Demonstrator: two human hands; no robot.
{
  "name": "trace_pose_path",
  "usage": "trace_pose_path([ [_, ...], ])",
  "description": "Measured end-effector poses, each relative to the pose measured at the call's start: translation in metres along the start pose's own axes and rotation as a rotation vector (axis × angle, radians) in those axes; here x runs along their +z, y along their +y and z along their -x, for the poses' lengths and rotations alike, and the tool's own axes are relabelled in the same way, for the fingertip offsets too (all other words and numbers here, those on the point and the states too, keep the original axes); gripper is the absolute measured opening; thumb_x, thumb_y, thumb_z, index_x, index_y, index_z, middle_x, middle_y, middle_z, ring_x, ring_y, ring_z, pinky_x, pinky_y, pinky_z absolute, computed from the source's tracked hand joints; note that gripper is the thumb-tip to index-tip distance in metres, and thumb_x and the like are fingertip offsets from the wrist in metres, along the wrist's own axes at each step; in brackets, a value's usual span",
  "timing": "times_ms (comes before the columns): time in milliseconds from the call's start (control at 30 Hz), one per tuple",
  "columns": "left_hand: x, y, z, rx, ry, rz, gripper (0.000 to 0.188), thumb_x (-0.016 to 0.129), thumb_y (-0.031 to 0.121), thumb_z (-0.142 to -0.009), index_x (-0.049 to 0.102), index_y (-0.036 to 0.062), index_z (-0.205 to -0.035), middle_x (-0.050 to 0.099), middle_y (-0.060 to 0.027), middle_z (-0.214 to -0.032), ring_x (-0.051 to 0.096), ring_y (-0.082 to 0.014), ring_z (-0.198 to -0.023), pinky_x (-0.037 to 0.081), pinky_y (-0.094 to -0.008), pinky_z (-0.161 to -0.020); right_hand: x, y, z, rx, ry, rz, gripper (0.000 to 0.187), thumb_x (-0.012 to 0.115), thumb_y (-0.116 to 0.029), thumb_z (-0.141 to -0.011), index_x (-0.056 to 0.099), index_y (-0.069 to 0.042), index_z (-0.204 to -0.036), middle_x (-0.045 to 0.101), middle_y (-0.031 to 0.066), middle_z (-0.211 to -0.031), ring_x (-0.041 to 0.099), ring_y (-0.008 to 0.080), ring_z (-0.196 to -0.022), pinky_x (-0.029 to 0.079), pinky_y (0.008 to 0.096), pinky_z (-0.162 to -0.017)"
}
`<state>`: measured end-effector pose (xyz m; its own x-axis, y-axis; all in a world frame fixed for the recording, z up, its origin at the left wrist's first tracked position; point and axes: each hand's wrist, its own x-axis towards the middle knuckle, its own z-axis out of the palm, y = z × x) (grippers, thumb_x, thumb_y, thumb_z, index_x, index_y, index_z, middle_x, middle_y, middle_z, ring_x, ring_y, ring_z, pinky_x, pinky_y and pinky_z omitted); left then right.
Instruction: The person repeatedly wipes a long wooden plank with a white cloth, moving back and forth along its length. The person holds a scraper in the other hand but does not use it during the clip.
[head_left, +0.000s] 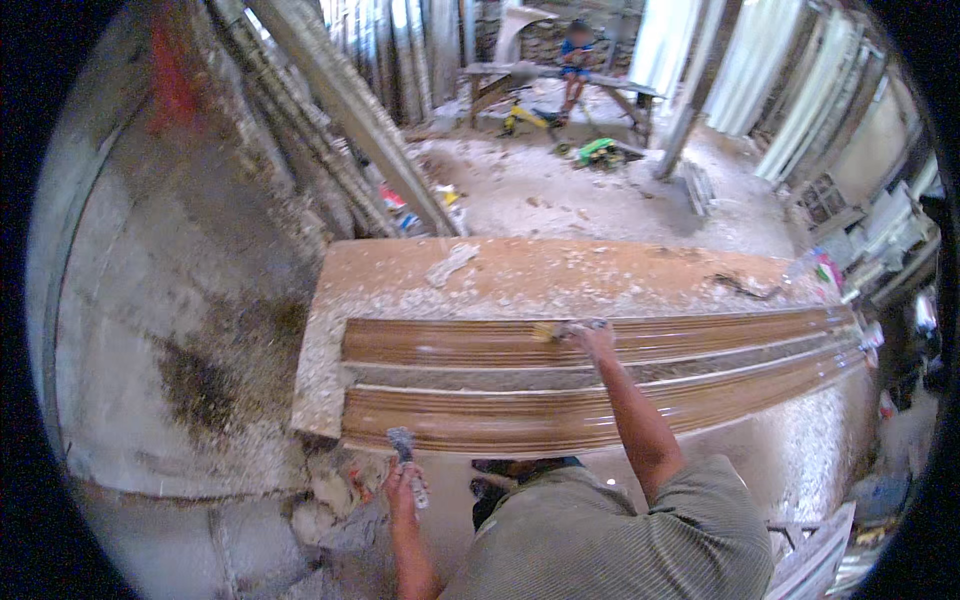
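Two long brown ridged mouldings (430, 343) lie side by side on a workbench (318, 345), with a pale dusty strip between them. Over the far moulding, my right hand (597, 341) is closed around a brush; its yellowish bristle end (546, 332) points left and appears to touch the ridges. My left hand (405, 486) grips a pale-crusted hand tool with a grey flat head (400, 440). Its head is raised near the left end of the near moulding (480, 420). The exact kind of that tool is too unclear to tell.
White crumbs and a pale scrap (452, 262) litter the bench's far part. Leaning beams (350, 110) stand beyond its left end. Farther off, a person (575, 55) sits on a wooden bench (490, 72) near yellow and green objects (600, 153). Pale panels line the right wall.
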<state>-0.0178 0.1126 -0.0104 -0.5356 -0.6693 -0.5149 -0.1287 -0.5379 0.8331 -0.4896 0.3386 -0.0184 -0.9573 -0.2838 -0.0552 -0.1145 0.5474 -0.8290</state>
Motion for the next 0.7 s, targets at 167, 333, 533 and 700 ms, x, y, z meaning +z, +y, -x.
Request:
trace_pose_path([
  [167,0.03,0.036,-0.036,-0.008,-0.017,0.0,0.02,0.058,0.023,-0.093,0.06,0.0087,-0.107,0.051,0.0007,-0.062,0.051,-0.0106,-0.049,0.046,-0.0271,-0.042,-0.134,0.03,0.027,-0.14,0.619,0.775,0.009,0.068,-0.015,-0.077,0.064,-0.007,-0.075,0.061,0.0099,-0.075,0.06,0.0238,-0.063,0.049,0.0401,-0.063],
  [333,0.077,0.045,-0.043,-0.033,-0.051,0.066,0.029,0.06,0.024,-0.092,0.057,0.0069,-0.115,0.048,0.0007,-0.058,0.051,-0.0105,-0.049,0.046,-0.0278,-0.041,-0.117,0.027,0.043,-0.289,0.503,0.304,0.015,0.072,-0.021,-0.077,0.071,-0.011,-0.088,0.061,0.0069,-0.066,0.057,0.0201,-0.061,0.048,0.0356,-0.062],
  [533,0.16,0.016,-0.044,-0.13,-0.078,-0.054,0.023,0.059,0.022,-0.092,0.062,0.0061,-0.108,0.051,-0.0007,-0.06,0.051,-0.0119,-0.048,0.046,-0.0279,-0.042,-0.046,0.011,0.028,-0.045,-0.019,-0.233,0.022,0.075,-0.027,-0.077,0.072,-0.01,-0.09,0.066,0.0027,-0.072,0.059,0.011,-0.065,0.048,0.0301,-0.062],
  [700,0.234,0.007,-0.032,-0.09,-0.076,-0.189,0.023,0.058,0.021,-0.092,0.063,0.0052,-0.107,0.055,-0.0016,-0.063,0.052,-0.0125,-0.049,0.045,-0.0269,-0.043,-0.11,0.04,-0.01,-0.128,0.043,-0.065,0.024,0.075,-0.027,-0.075,0.072,-0.007,-0.087,0.069,0.0077,-0.073,0.065,0.0174,-0.067,0.052,0.0336,-0.067],
])
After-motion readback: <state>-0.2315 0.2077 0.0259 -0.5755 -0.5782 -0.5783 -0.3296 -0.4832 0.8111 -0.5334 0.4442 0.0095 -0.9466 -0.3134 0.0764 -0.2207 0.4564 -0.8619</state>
